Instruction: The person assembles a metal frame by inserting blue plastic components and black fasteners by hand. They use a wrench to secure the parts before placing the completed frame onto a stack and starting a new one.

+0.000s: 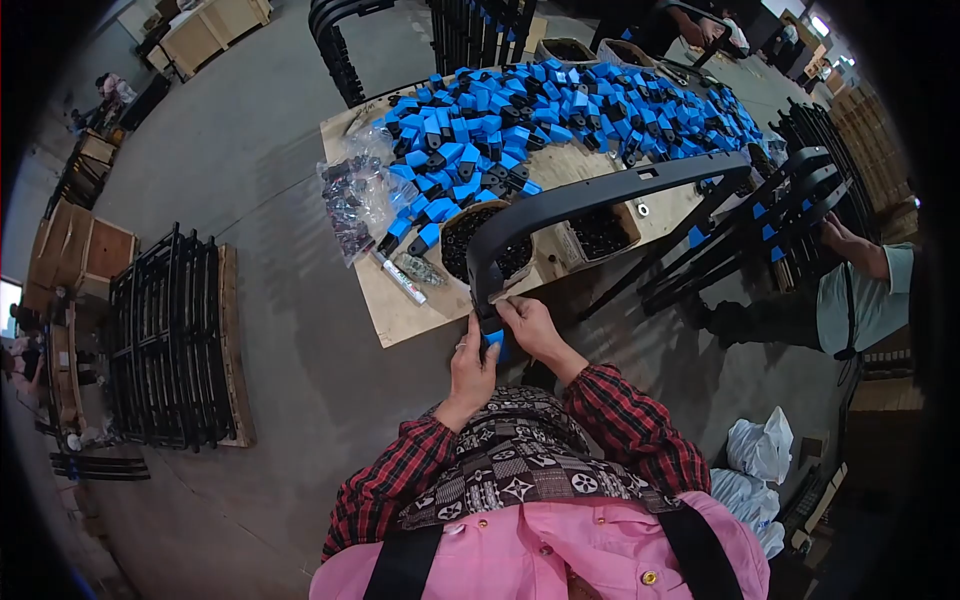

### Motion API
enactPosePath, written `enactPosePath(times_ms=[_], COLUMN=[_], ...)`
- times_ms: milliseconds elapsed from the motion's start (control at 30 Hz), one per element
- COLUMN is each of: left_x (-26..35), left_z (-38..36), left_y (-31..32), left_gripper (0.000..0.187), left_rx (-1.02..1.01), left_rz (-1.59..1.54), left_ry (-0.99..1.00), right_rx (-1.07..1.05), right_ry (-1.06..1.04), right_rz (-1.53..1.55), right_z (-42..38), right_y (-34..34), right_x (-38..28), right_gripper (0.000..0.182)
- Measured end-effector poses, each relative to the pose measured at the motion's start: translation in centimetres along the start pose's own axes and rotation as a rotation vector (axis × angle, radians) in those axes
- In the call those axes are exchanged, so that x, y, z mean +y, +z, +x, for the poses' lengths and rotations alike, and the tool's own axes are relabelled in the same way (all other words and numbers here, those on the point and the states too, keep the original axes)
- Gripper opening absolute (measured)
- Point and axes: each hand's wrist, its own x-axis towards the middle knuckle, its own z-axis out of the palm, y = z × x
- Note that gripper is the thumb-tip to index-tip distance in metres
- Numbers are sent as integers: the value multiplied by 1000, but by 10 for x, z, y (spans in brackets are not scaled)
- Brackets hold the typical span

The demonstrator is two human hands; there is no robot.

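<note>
A black curved tubular frame (575, 196) arches over the front of the plywood table, one end close to my body. My left hand (468, 372) is closed around that lower end, beside a blue piece (495, 342) on it. From the other side, my right hand (538, 328) pinches the same end with its fingertips; whether a small part sits under them is hidden. Just beyond are two boxes of small black parts, one left (443, 243) and one right (574, 255) under the arch. A large pile of blue-and-black pieces (480, 130) covers the table behind.
On the table (400, 318) lie a white marker-like tube (403, 280) and clear plastic bags (352, 195). A co-worker's hand (838, 236) touches black frames at right. Stacked black frames (165, 340) stand left; white bags (758, 450) lie on the floor at right.
</note>
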Motion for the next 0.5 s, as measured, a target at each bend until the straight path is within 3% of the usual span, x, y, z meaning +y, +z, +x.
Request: enactPosePath(times_ms=[67,167,233,267,333,433,500], left_x=[0,-3,-3,-4,1,2,2], left_z=[2,0,2,0,2,4,3], left_y=[2,0,2,2,-2,-2,-3], left_gripper=[59,59,60,60,60,60,60], left_rx=[0,-1,29,30,-13,20,-11], left_rz=[7,22,-22,-22,-10,12,-28], left_ry=[0,-5,35,31,0,83,34], right_rx=[18,160,164,161,48,169,165], right_ry=[88,-87,-100,-98,213,161,80], right_rz=[-25,-76,289,288,152,140,244], right_z=[1,-1,1,1,5,6,0], right_y=[1,10,11,10,4,10,11], right_x=[-1,9,9,9,-3,3,4], right_gripper=[24,27,32,32,29,26,25])
